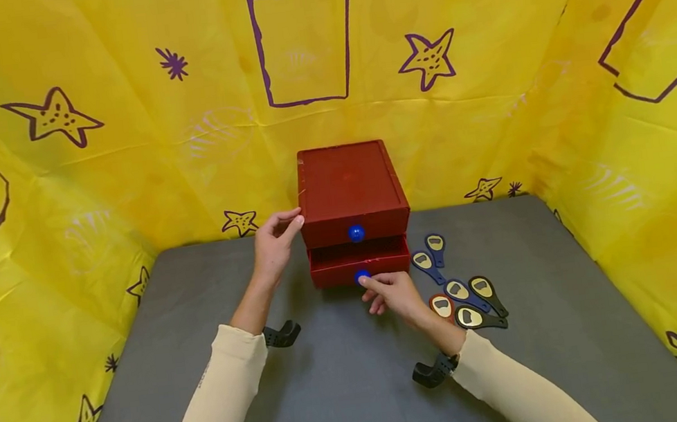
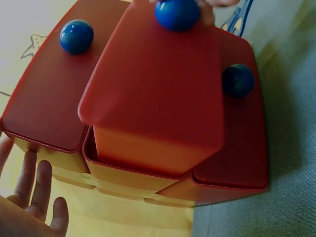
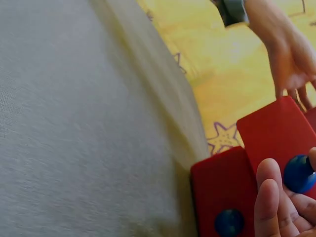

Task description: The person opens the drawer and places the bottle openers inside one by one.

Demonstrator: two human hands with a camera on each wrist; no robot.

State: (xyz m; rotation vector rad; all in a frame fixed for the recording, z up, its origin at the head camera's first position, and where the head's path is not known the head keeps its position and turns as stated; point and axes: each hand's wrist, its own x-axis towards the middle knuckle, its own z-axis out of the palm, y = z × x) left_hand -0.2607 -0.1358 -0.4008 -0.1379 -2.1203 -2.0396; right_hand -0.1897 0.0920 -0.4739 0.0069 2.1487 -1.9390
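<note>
A red drawer unit (image 1: 348, 182) with blue ball knobs stands at the back of the table. Its middle drawer (image 2: 158, 84) is pulled out, with the top and bottom drawers closed in the left wrist view. My right hand (image 1: 395, 295) pinches the middle drawer's blue knob (image 3: 299, 174) between thumb and fingers. At the unit's upper left side, my left hand (image 1: 273, 246) rests its fairly straight fingertips against the wall, steadying nothing else in its palm. What shows of the drawer's inside in the head view is dark red.
Several bottle openers lie right of the unit: blue ones (image 1: 425, 264), a red one (image 1: 440, 306) and black ones (image 1: 479, 318), some overlapping. The grey table (image 1: 346, 391) is bordered by yellow cloth walls (image 1: 208, 114) with purple drawings.
</note>
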